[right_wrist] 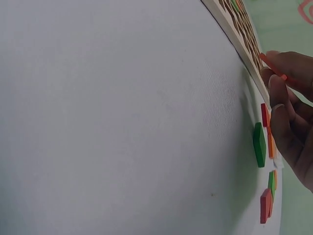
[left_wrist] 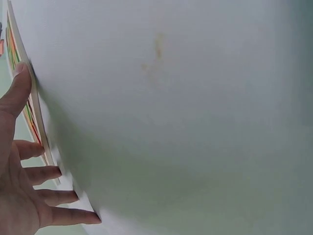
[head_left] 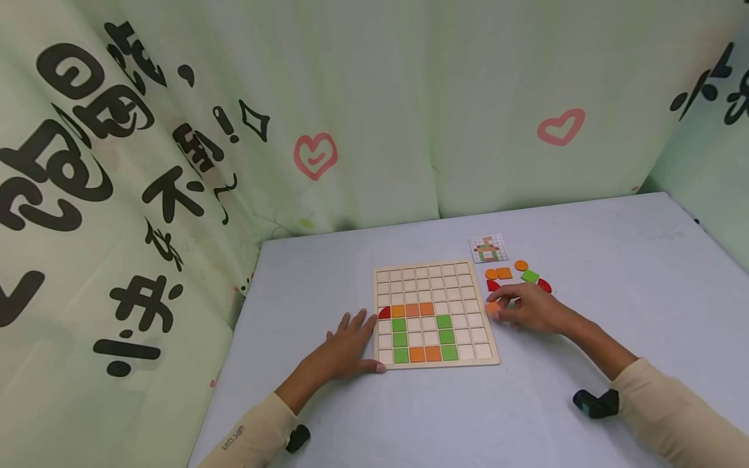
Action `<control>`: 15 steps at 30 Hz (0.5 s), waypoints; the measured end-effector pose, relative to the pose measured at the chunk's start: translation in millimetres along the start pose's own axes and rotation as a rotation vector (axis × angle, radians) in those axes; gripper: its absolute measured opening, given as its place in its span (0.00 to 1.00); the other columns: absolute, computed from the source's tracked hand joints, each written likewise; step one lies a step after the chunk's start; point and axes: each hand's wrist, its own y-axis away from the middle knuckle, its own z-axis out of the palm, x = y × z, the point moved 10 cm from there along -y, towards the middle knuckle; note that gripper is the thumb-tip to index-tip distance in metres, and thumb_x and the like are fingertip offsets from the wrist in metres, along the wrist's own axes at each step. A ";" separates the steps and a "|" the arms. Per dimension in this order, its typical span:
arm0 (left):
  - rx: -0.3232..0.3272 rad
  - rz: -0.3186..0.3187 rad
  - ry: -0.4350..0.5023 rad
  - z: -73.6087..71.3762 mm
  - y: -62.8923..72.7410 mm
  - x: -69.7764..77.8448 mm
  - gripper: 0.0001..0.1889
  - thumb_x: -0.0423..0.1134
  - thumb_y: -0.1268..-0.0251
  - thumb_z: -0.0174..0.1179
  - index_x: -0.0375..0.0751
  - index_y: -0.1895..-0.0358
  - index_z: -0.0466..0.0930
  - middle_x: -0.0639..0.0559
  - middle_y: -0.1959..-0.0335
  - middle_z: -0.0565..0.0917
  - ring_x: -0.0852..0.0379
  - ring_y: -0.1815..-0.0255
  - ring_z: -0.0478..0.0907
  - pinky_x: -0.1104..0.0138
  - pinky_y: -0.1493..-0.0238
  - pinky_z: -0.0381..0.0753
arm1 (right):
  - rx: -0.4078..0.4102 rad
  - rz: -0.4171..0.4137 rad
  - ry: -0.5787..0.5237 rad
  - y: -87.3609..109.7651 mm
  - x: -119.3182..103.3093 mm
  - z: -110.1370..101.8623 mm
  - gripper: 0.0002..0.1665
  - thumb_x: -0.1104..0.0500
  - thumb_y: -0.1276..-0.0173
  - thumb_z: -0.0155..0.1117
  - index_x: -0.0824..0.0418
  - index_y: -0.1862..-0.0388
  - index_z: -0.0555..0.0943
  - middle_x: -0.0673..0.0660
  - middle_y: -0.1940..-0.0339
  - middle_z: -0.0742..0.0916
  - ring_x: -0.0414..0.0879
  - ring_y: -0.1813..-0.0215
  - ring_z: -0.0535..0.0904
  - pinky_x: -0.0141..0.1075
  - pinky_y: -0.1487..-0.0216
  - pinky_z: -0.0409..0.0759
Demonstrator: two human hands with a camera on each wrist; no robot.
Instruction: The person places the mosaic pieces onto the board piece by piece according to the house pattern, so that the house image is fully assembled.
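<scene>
A wooden grid board [head_left: 433, 286] lies flat on the table, with green, orange and red pieces set in some of its squares. My left hand [head_left: 350, 346] rests along the board's left edge, fingers straight and spread, the thumb at the lower left corner. In the left wrist view the thumb [left_wrist: 18, 88] lies against the board's rim. My right hand [head_left: 531, 308] pinches an orange piece [right_wrist: 273, 66] between thumb and fingers, just off the board's right edge. In the right wrist view this piece is seen nearly edge-on, above the table.
Loose pieces lie right of the board: an orange square [head_left: 504, 273], orange rounds [head_left: 521, 265], a green square [head_left: 530, 276] and red quarter-rounds [head_left: 545, 286]. Behind them is a small pattern card [head_left: 488, 248]. A printed curtain [head_left: 374, 117] hangs behind the table.
</scene>
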 end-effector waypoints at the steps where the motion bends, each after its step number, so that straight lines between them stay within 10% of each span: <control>1: 0.002 -0.001 0.006 -0.2 -0.1 0.0 0.55 0.67 0.47 0.69 0.51 0.19 0.52 0.43 0.18 0.53 0.30 0.20 0.49 0.29 0.36 0.63 | -0.003 0.000 -0.006 -0.3 -0.4 1.0 0.21 0.61 0.36 0.72 0.67 0.45 0.83 0.55 0.64 0.81 0.44 0.76 0.78 0.32 0.73 0.78; 15: 0.011 -0.015 0.030 -1.0 -1.1 0.1 0.56 0.64 0.49 0.72 0.50 0.19 0.53 0.43 0.18 0.55 0.30 0.20 0.49 0.27 0.38 0.63 | -0.043 -0.066 -0.029 -11.6 -16.5 24.2 0.21 0.62 0.35 0.71 0.66 0.44 0.82 0.54 0.64 0.82 0.44 0.75 0.78 0.30 0.72 0.78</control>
